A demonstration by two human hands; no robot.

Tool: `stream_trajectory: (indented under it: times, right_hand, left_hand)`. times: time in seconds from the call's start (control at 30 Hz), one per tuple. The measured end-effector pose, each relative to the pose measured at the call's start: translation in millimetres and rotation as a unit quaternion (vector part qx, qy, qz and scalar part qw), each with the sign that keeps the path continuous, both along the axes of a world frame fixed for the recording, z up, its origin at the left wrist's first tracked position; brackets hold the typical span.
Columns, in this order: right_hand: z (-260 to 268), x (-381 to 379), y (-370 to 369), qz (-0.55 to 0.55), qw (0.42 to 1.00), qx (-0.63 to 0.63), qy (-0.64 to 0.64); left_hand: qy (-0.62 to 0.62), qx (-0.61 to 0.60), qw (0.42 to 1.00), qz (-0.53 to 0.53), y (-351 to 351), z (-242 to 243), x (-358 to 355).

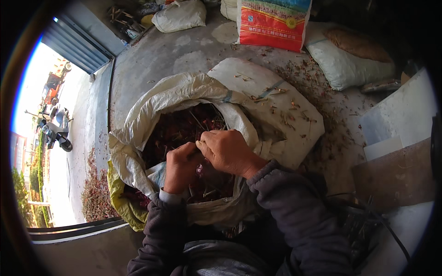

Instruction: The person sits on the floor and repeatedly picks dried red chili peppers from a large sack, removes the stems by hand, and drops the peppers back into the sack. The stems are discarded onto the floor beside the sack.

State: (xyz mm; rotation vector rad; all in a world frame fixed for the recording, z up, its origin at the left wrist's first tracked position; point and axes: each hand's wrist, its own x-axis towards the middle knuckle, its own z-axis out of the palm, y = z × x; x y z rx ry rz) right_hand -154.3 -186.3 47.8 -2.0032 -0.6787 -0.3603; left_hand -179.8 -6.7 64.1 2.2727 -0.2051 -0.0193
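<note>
Both my hands are raised over the mouth of an open white woven sack (pixel 183 84) with a rolled-down rim. Dark red dried pods, probably chili peppers (pixel 172 127), with thin stems fill it. My left hand (pixel 181 165) has its fingers curled, and its fingertips meet those of my right hand (pixel 224 150) above the pods. The right thumb and index finger are pinched together. Whatever lies between the fingers is too small or hidden to tell. A yellow sack (pixel 119 200) with more red pods sits against the lower left of the white one.
A flattened white sack (pixel 293 103) with scattered stems lies at the right. Beyond it stand a red printed bag (pixel 271 29) and a full white sack (pixel 345 62). Cardboard (pixel 393 176) is at the far right. Past the doorway at left are a stem pile (pixel 98 193) and a scooter (pixel 57 131).
</note>
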Motion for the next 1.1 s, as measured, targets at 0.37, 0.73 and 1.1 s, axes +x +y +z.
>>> stream_trajectory:
  times: [0.37, 0.73, 1.1]
  right_hand:
    - [3, -1, 15, 0.029, 0.935, 0.256, 0.245]
    - [19, 41, -24, -0.196, 0.893, 0.3, 0.271]
    - [-33, 13, 17, 0.018, 0.959, -0.191, 0.211]
  left_hand:
    - [0.126, -0.331, 0.931, 0.092, -5, 6, -8]
    - [0.084, -0.481, 0.858, 0.157, 18, 6, -1]
    - [0.091, -0.552, 0.817, 0.138, 61, 18, -6]
